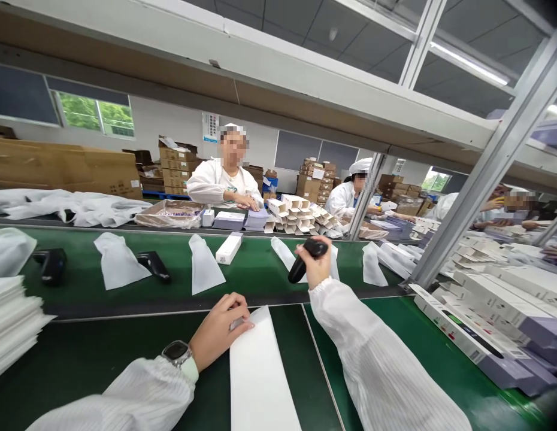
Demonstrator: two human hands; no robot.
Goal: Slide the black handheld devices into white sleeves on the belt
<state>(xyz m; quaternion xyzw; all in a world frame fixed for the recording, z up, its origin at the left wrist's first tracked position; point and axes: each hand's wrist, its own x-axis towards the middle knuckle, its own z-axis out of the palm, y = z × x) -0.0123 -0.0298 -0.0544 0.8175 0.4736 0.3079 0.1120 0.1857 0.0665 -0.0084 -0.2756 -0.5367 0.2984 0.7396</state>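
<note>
My left hand (222, 329), a watch on its wrist, is at the top end of a long white sleeve (260, 377) lying on the near green surface. Its fingers are closed at the sleeve's upper left edge. Above the conveyor, my right hand (318, 263) grips a black handheld device (300, 269) with a rounded body. Behind that hand a white pouch (282, 254) lies on the belt, partly hidden.
The green conveyor belt (175, 254) carries more white pouches (204, 266), black devices (155, 265) and a white box (229, 248). White sleeves (13, 323) are stacked at left, boxes (498, 317) at right. A metal post (480, 149) slants upward. Opposite sits a co-worker (231, 179).
</note>
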